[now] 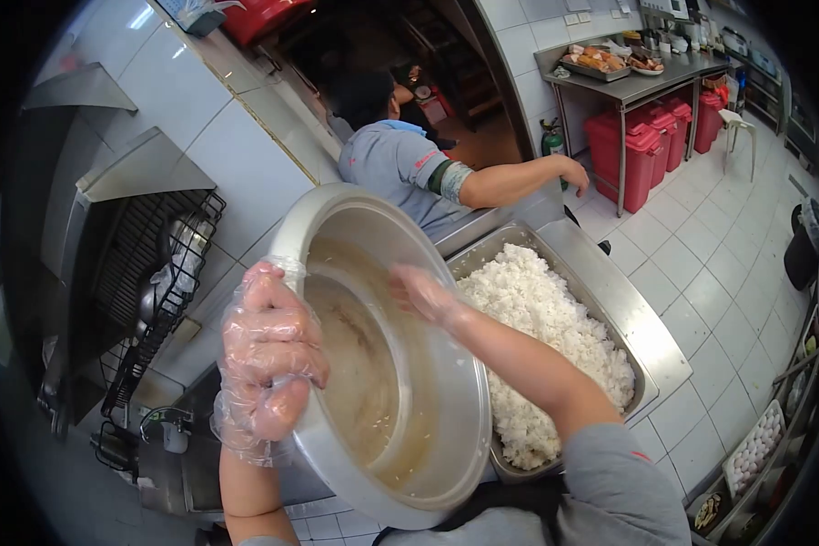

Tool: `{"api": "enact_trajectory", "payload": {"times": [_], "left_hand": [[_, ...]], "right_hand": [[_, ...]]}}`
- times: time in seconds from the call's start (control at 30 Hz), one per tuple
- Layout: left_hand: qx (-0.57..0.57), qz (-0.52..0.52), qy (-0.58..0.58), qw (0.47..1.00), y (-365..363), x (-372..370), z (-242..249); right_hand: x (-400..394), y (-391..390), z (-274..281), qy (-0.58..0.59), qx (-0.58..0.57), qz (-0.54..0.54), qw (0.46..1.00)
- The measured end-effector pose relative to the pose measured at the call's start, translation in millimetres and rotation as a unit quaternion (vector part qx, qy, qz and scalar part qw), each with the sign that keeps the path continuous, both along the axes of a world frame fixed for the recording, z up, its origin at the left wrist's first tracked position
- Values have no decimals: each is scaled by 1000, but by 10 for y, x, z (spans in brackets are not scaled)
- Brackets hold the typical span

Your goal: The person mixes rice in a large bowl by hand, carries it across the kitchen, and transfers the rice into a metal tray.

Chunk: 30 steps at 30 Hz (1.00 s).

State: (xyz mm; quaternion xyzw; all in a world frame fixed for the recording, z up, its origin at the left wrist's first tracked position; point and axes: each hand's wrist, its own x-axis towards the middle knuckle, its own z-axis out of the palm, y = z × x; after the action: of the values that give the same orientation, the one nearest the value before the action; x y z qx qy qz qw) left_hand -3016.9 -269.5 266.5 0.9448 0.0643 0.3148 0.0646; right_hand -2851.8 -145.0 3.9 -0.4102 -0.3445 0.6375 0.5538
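Note:
My left hand [273, 355], in a clear plastic glove, is wrapped round the rim of a large metal pot [346, 346]. The pot is tilted so its inside faces me, with loose rice grains and a brownish film on its bottom and wall. Inside the pot's mouth is my right hand [423, 296], blurred by motion, its fingers stretched toward the inner wall and no object visible in them. Beside the pot, under my right forearm, a deep steel tray [642, 369] holds a heap of cooked white rice [546, 318].
Just beyond the pot and tray, a co-worker [400, 168] in a grey shirt has one arm stretched to the right. A wire rack [168, 273] hangs at left. Farther back, red bins [623, 150] stand under a steel table [646, 82] with food trays. Tiled floor lies at right.

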Motion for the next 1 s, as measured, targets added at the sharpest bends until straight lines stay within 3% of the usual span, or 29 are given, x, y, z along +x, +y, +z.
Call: {"api": "enact_trajectory", "payload": {"times": [0.03,0.07,0.1,0.17,0.23,0.33,0.4,0.47,0.57,0.6,0.63,0.7,0.83,0.93,1.0], "left_hand": [[1,-1,1,1000,-18,25,-4],[3,-4,1,1000,-15,42,0],[-4,-21,21,1000,33,27,-2],[-6,-28,25,999,57,22,-6],[0,-17,19,1000,43,40,-15],[5,-4,8,1000,7,73,-7],[8,-3,5,1000,-8,91,-5],[7,-11,4,1000,-18,106,-7],[5,-11,4,1000,-31,114,-14],[7,-10,4,1000,-33,119,-20],[7,-10,3,1000,-38,123,-17],[7,-4,0,1000,-46,133,-17],[-5,-16,-40,999,-32,232,-45],[8,5,28,1000,-42,209,58],[38,-4,70,997,18,137,111]], "right_hand": [[-161,186,216,168,-105,-23,980],[-382,227,465,190,-34,-38,980],[-553,147,757,39,64,-36,997],[-938,-33,1109,-230,242,-81,939],[-1463,-415,803,-375,381,-44,844],[-1865,-1186,-212,-461,491,167,721],[-1680,-1628,-684,-468,493,298,670],[-1263,-1744,-930,-501,472,349,636],[-458,-1247,-986,-680,366,255,582],[-212,-1158,-524,-758,220,221,572],[70,-911,-560,-807,245,194,502],[559,-667,-630,-745,381,-12,547],[529,-1106,-995,-751,347,120,549],[559,-1584,-1065,-665,282,261,640],[705,-2013,-702,-607,213,334,689]]}}
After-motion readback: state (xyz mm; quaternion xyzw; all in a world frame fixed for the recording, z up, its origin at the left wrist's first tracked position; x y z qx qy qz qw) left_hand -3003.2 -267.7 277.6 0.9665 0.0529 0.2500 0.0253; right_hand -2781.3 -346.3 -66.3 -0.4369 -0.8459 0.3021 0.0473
